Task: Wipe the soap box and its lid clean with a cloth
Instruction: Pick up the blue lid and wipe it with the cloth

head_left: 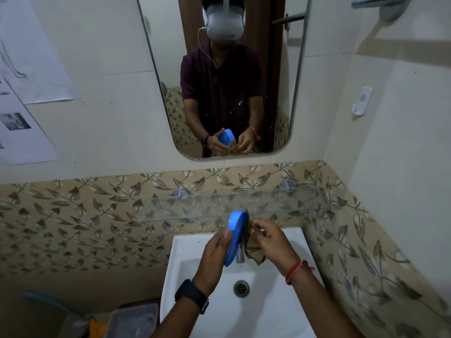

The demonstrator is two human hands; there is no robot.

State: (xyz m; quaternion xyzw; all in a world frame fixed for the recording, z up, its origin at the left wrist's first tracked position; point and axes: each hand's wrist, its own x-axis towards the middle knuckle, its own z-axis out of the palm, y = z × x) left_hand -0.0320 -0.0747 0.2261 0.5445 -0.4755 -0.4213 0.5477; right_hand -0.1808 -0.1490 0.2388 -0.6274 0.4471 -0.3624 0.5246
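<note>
My left hand (pixel 214 254) grips a blue oval soap box part (pixel 235 236), held on edge above the white sink (pixel 185 259). The mirror reflection shows small holes in its face, so it looks like the box base or tray; which part it is I cannot tell for sure. My right hand (pixel 271 242) holds a crumpled brownish cloth (pixel 253 251) pressed against the right face of the blue part. The other piece of the soap box is not visible.
A tap (pixel 240 256) sits partly hidden behind the blue part and cloth. A glass shelf (pixel 195 206) runs along the tiled wall above the sink. The mirror (pixel 219 81) hangs above. Plastic containers (pixel 136 320) stand at the lower left beside the sink.
</note>
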